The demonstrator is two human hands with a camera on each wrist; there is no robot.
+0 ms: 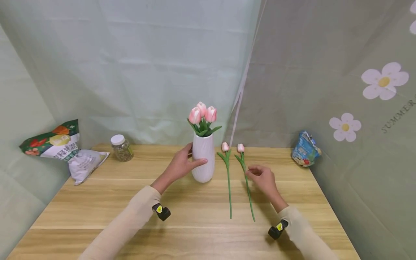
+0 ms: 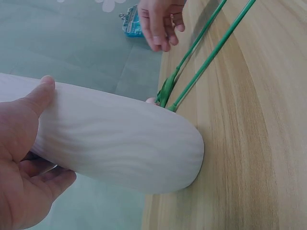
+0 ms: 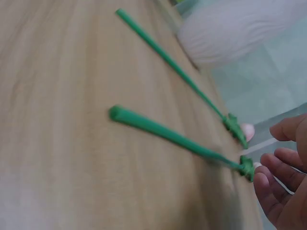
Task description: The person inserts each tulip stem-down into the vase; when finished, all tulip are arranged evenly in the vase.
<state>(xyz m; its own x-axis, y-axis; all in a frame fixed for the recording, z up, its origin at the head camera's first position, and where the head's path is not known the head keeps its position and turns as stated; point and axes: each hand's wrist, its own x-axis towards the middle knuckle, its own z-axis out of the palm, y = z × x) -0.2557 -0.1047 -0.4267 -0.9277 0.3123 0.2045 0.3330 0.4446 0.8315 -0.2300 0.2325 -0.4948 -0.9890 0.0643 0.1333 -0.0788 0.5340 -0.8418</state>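
Head view: from where I stand, the white vase (image 1: 203, 168) is upright on the counter (image 1: 195, 224). The left grip (image 1: 181, 162) is wrapped on it, thumb in front and fingers going round behind. The vase is tall and round, with wavy ridges. Three pink blooms (image 1: 202, 112) poke out of its top. I think they make it top-heavy, so a hard push up high could knock it over.

Near it lie a first tulip (image 3: 170, 62) and, farther right, a second tulip (image 3: 177, 139). Their stems are long, thin and smooth, like plastic. The right grip (image 1: 262, 178) is empty beside the second tulip, fingers and thumb apart. That skinny stem might roll away if the fingers only brush it.

Farther out are a see-through jar (image 1: 122, 151) with a white lid, a crinkly green bag (image 1: 58, 141) and a shiny blue bag (image 1: 304, 151).
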